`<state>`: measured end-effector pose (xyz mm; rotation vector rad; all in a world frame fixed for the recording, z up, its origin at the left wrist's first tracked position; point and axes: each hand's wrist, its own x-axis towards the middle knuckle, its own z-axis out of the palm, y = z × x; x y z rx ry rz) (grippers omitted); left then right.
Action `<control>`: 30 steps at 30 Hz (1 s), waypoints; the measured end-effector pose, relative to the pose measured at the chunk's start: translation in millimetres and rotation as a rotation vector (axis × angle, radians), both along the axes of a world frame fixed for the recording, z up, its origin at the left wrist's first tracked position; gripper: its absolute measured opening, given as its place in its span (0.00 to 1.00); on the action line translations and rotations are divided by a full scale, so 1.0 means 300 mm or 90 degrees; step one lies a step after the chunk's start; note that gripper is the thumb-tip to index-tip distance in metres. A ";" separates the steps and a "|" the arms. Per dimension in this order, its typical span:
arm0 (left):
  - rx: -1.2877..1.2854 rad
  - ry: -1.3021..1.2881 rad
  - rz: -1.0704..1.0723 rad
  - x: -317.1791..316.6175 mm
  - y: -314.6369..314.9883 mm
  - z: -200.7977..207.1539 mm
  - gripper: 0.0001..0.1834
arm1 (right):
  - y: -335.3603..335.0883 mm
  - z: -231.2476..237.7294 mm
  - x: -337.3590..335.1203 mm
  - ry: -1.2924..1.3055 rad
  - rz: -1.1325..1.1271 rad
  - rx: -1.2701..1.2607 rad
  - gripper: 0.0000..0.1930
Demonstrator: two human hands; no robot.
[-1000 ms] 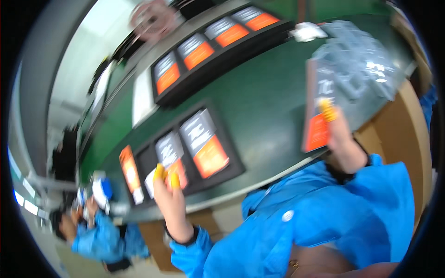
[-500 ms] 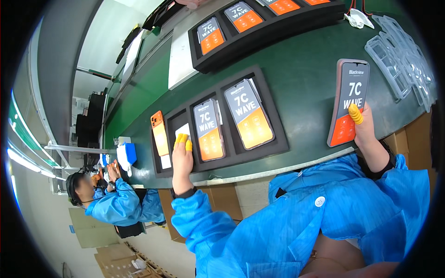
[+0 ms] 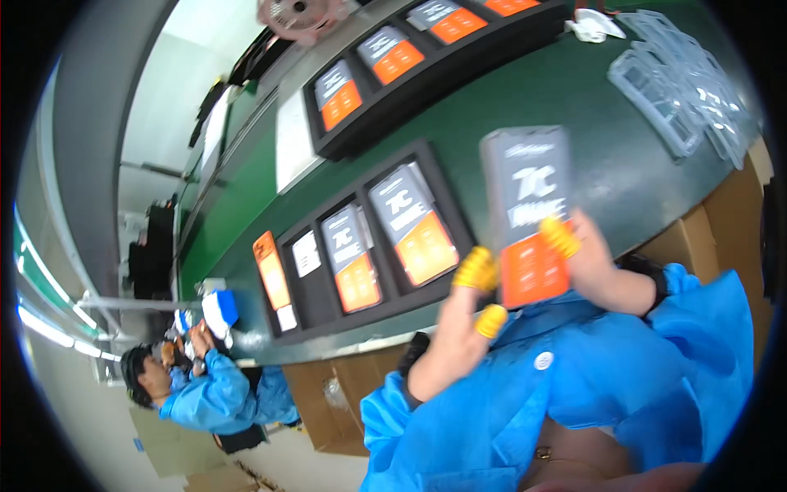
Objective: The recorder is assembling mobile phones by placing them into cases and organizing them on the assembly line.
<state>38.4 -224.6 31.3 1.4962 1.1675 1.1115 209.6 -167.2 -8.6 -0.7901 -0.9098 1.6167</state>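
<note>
Left hand (image 3: 461,332) shifted from black near tray (image 3: 310,300) to beside phone (image 3: 529,201); phone brought leftward in right hand (image 3: 589,264). Phone clasped there above tabletop (image 3: 402,135); right fingertips hidden behind it, print blurred. Left hand half-open, seemingly empty; contact with phone cannot be told. Far tray (image 3: 447,75) cut off by upper edge. Clear plastic cases (image 3: 656,90) piled at right, crumpled white item (image 3: 594,26) beside them.

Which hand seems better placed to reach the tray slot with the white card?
Probably the left hand: it is nearer the black tray and appears empty, while the right hand grips a phone.
</note>
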 end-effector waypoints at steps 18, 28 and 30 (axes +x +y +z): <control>-0.173 0.081 0.503 -0.962 -0.005 -0.072 0.15 | 0.314 -0.023 0.576 -1.122 -0.469 0.351 0.14; -0.181 0.137 0.498 -0.927 0.000 -0.060 0.17 | 0.287 0.181 0.503 -0.917 -0.566 0.373 0.12; -0.168 0.212 0.533 -0.908 0.002 -0.051 0.17 | 0.239 0.204 0.446 -0.945 -0.458 0.333 0.14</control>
